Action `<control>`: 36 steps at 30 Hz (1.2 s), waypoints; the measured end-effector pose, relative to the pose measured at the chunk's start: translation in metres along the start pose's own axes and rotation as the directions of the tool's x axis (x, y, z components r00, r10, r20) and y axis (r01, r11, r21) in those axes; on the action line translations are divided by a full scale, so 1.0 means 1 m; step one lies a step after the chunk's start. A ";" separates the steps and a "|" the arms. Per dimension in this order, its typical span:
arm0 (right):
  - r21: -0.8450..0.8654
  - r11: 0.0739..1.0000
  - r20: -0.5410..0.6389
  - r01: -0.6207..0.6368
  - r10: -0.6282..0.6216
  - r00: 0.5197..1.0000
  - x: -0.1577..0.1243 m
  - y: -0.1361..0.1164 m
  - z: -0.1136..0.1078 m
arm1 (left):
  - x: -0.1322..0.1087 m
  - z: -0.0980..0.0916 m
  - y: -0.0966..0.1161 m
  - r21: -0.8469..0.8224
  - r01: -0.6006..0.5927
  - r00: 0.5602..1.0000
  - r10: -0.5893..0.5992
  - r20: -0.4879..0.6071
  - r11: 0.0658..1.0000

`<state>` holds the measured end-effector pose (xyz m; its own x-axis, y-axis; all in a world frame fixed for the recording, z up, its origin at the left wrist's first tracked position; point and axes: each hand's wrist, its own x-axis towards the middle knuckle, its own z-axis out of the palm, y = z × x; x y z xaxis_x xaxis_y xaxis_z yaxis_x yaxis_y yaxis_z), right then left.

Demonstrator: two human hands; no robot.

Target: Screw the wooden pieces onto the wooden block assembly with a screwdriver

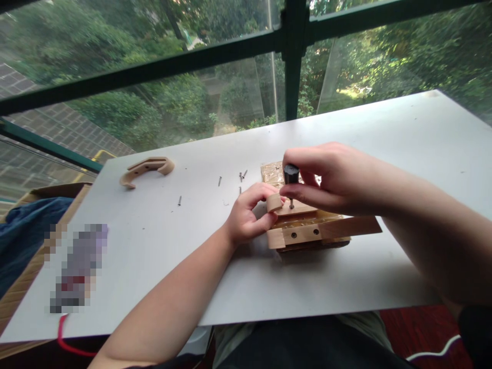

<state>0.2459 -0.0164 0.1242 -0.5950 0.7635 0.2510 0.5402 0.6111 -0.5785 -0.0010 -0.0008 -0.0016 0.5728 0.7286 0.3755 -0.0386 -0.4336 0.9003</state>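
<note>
Driving a screw looks to be the step in hand, seen from the head view. Right hand (334, 177): thumb and fingers closed round the black-handled screwdriver (291, 174), shaft near upright, tip down on the upper wooden piece (302, 208) at what looks like a screw head. Left hand (249, 212): thumb and fingers curled closed about that piece's rounded end, steadying it. The piece lies against a block wrapped in clear tape (271, 174), right of mid-table. Nearer the person, on the block's front side, a lower wooden piece (336, 230) shows two dark screw heads. Loose screws (220, 181) lie scattered on the white table (154, 266), left of the work; a curved wooden part (148, 165) sits well apart, far left. Next move, as I judge it, calls for downward pressure and a turn of the handle, shaft in line, with the left hand firm against twisting. Screw depth: cannot tell.
</note>
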 end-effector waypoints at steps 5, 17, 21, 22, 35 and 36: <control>0.026 0.995 -0.007 0.098 -0.097 0.995 0.001 0.001 0.003 | 0.000 -0.001 -0.001 0.017 -0.017 1.000 0.017 -0.009 1.000; 0.063 0.975 -0.054 0.215 -0.212 0.976 -0.003 0.006 0.012 | -0.001 -0.001 0.000 0.027 0.054 0.998 -0.054 -0.014 0.998; 0.036 0.963 -0.096 0.267 -0.262 0.960 -0.003 0.008 0.013 | 0.000 -0.001 0.003 0.019 0.036 0.999 -0.036 -0.007 0.999; 0.030 0.963 -0.086 0.269 -0.265 0.960 -0.004 0.008 0.012 | 0.000 -0.001 0.003 0.023 0.021 1.000 -0.021 -0.010 1.000; 0.151 0.985 0.056 0.077 -0.086 0.995 -0.007 0.003 0.001 | 0.002 0.001 0.004 0.031 -0.043 0.999 0.043 -0.009 0.999; 0.153 0.986 0.058 0.060 -0.070 0.996 -0.007 0.003 0.002 | 0.002 0.001 0.004 0.033 -0.047 0.999 0.047 -0.010 0.998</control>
<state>0.2506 -0.0201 0.1189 -0.6646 0.7057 0.2454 0.4059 0.6168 -0.6744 0.0009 -0.0022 0.0025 0.5622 0.7125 0.4198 -0.0386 -0.4844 0.8740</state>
